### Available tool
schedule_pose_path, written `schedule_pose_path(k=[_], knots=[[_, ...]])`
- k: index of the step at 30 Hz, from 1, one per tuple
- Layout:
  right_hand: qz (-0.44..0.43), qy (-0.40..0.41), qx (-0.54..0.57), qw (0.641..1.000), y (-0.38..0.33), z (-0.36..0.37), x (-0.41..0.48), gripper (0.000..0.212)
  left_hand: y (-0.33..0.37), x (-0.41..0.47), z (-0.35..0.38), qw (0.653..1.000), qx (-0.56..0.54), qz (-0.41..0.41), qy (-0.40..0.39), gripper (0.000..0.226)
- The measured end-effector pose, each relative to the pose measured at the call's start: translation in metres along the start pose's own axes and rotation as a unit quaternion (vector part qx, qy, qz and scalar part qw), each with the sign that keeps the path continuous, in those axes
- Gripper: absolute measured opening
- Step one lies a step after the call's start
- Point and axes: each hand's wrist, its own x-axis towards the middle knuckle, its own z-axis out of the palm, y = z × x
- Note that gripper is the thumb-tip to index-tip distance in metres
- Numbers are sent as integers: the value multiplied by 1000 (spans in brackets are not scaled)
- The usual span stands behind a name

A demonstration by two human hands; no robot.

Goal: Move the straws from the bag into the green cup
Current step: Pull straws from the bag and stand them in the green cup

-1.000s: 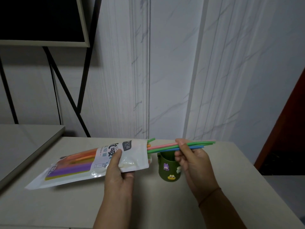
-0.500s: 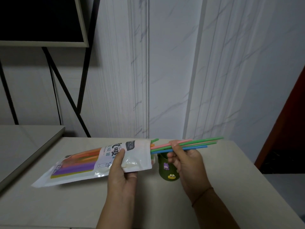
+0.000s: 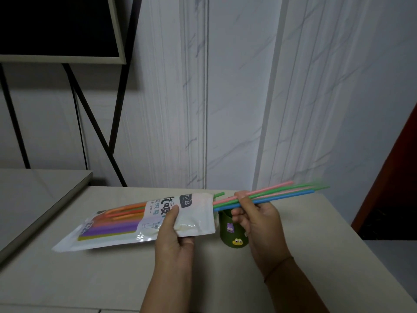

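Left hand: is gripping the bag near its open end, thumb lying across the printed front and fingers curling underneath.
Bag: is stretching away to the left of that hand, with orange, purple and yellow straws showing through its clear part.
Right hand: is pinching a small bundle of pulled straws between thumb and fingertips, just right of the bag's mouth.
Pulled straws: pink, green and blue, they are running from the bag's mouth, through the right hand's pinch, then pointing right and slightly upward beyond it.
Green cup: is standing upright between the two hands, just under the right hand's fingers, partly hidden by them, showing a purple and a yellow sticker.
Table: is lying pale beneath both forearms and carrying the cup.
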Motion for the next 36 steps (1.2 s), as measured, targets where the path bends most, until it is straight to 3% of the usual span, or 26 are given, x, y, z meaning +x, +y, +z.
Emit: schedule_pose_path(k=[7,15,24,28,36], knots=[[-53,86,10,995,-40,-35,19,6,15,10,-3,1000,5,10,3,41],[-107,150,-118,976,-48,-68,31,8,11,9,-1,1000,5,4,-5,39],[-66,64,-274,957,-16,-43,40,8,7,6,0,1000,-2,-1,0,42],[-30,29,-228,973,-4,-40,44,12,6,6,0,1000,2,-8,-6,31],[30,27,-186,982,4,-51,44,16,5,7,0,1000,12,-4,-10,32]])
